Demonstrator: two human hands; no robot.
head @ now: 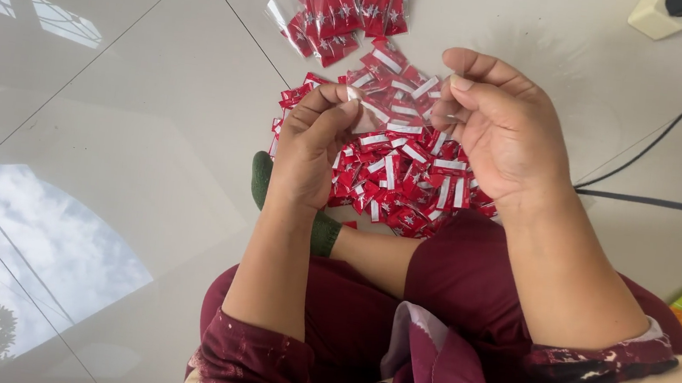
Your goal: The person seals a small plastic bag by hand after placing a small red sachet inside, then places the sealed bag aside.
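Left hand and right hand, fingertips closed in a pinch grip on one small red-and-white label above the label pile on the tiled floor; seemingly light, limp, best pinched at its edges.

Small red-white sachet pinched upright between fingers, above loose sachet pile.

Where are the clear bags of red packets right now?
In the head view, the clear bags lie on the white tiled floor at top centre, just beyond the loose pile of red packets, above the left hand.
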